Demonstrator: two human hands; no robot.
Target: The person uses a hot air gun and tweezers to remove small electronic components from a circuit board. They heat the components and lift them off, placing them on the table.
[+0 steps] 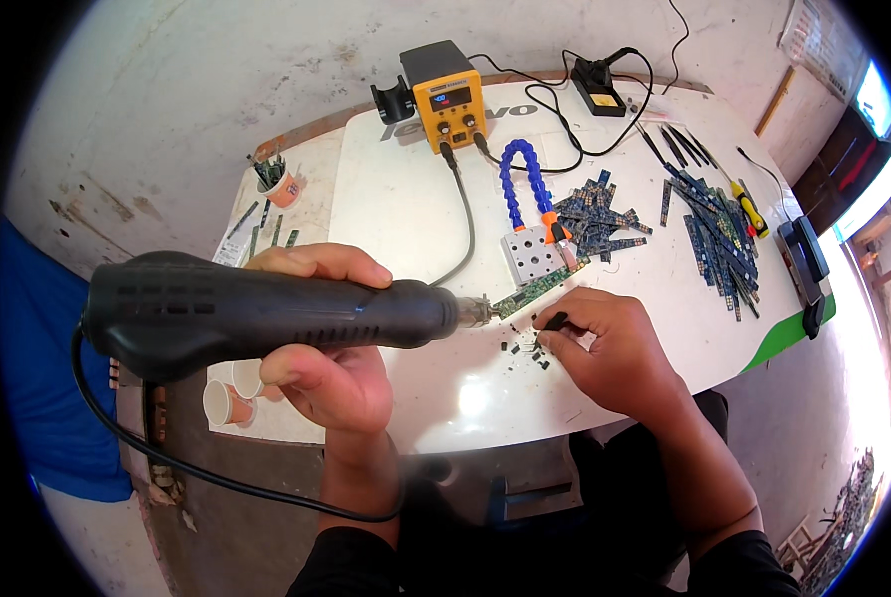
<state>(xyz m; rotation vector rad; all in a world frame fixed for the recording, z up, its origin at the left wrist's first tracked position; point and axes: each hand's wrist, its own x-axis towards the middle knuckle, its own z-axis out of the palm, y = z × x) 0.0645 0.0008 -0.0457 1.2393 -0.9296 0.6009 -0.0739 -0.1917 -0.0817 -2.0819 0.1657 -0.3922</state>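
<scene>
The left hand (341, 386) holds a fat black hot-air gun (276, 308), with its fingers and thumb wrapped around it. The gun is up over the left part of the counter (386, 214). It is long from side to side, and its metal tip points right, just a bit down. The tip is right by the left end of a thin green board (540, 289). The board slants up and to the right, and its far end is by a gray metal block (531, 255).

The right hand (610, 348) pinches a small dark thing (556, 321) between finger and thumb. I cannot tell what it is. Little black bits (542, 364) lie just beside that hand.

At the back left, a paper cup (281, 189) is full of thin strips. More paper cups (230, 404) are by the near left edge; I cannot tell what is in them.

The counter's near edge curves below both hands. White counter shows between the gun and the yellow box (451, 106), and also between the right hand and the green corner (784, 338).
</scene>
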